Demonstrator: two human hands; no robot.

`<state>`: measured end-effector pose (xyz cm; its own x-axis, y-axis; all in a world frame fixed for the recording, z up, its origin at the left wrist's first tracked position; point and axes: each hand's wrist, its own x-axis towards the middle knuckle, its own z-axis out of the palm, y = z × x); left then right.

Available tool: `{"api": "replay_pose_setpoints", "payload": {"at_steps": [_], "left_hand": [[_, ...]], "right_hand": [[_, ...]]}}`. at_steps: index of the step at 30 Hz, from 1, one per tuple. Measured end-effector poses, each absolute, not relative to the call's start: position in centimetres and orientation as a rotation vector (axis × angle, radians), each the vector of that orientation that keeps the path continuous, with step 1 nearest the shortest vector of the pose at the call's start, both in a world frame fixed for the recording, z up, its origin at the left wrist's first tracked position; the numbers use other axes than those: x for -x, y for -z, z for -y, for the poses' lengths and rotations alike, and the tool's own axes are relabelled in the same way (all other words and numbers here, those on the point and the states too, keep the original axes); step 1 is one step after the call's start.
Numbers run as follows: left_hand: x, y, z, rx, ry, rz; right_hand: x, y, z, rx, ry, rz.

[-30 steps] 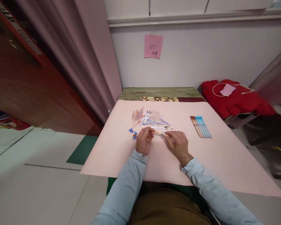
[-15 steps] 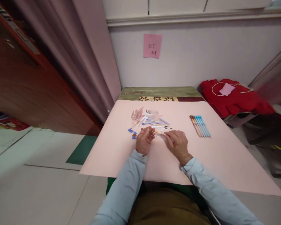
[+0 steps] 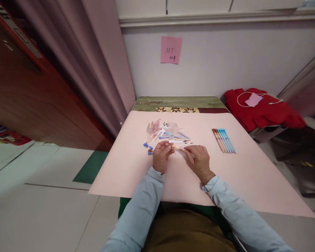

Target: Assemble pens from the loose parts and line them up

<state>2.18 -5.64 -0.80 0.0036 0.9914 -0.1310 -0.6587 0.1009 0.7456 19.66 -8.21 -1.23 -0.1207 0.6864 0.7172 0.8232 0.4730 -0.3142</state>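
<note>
My left hand (image 3: 161, 156) and my right hand (image 3: 199, 161) rest side by side on a pink sheet (image 3: 126, 164) that covers the table. Between them they pinch a thin orange pen part (image 3: 177, 148); the left fingers close on its left end, the right fingers on its right end. Just beyond the hands lies a loose heap of pen parts (image 3: 166, 133): clear barrels, refills and tips. A few small blue caps (image 3: 147, 148) lie to the left of my left hand. To the right, apart from the hands, a neat row of assembled pens (image 3: 224, 140) lies, orange and blue.
The table's far end (image 3: 178, 102) shows green wood past the sheet. A red cloth with a white cord (image 3: 262, 110) lies on a stand at the right. A curtain and a dark wooden door (image 3: 28, 91) stand at the left. A pink note (image 3: 171, 49) hangs on the wall.
Both hands stay in place on the pen part, with only slight finger movement. The view has shifted a little.
</note>
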Motion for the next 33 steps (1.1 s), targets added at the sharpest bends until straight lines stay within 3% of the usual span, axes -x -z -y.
{"api": "replay_pose_setpoints", "payload": {"at_steps": [18, 33], "left_hand": [[-1.3, 1.5, 4.5, -0.383, -1.559, -0.726], [-2.0, 0.6, 5.2, -0.570, -1.640, -0.856]], "right_hand": [[-19.7, 1.0, 8.4, 1.275, 0.130, 1.849], [-19.7, 1.1, 8.4, 1.266, 0.130, 1.870]]}}
